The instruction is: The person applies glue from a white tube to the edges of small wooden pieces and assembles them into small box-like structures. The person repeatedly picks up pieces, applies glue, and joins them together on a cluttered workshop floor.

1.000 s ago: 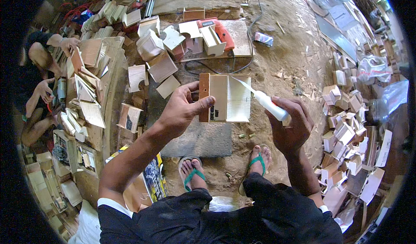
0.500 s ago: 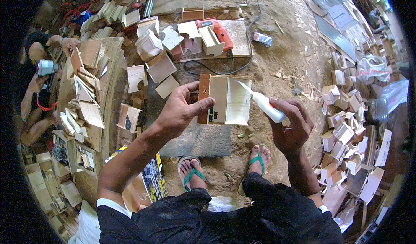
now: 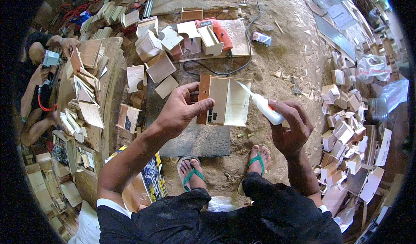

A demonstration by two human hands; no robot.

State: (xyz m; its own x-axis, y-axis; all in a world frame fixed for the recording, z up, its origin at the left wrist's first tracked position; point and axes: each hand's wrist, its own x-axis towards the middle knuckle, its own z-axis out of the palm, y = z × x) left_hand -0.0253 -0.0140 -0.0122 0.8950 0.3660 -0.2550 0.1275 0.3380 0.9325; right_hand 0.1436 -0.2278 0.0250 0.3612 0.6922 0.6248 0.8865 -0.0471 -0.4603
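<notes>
My left hand (image 3: 184,106) is closed on the left end of a small wooden box (image 3: 220,100), thumb in front and fingers behind. The box has a reddish-brown strip along that end and a paler panel at its right. In my right hand (image 3: 292,125) is a white glue bottle (image 3: 266,108) with a long thin nozzle. The nozzle points up and left, its tip over the pale panel near the upper edge; whether it touches the wood I cannot tell.
Beyond the box, a red power tool (image 3: 222,35) with a black cord lies among small wooden boxes. Several more boxes (image 3: 344,133) are heaped at right. At left, a co-worker's hand (image 3: 40,76) holds a tool with a red hose beside a board (image 3: 113,75) stacked with wood pieces.
The glue bottle's nozzle tip has shifted very slightly left over the pale panel. The box stays nearly still in my left hand. The co-worker's tool at left has moved up and turned.
</notes>
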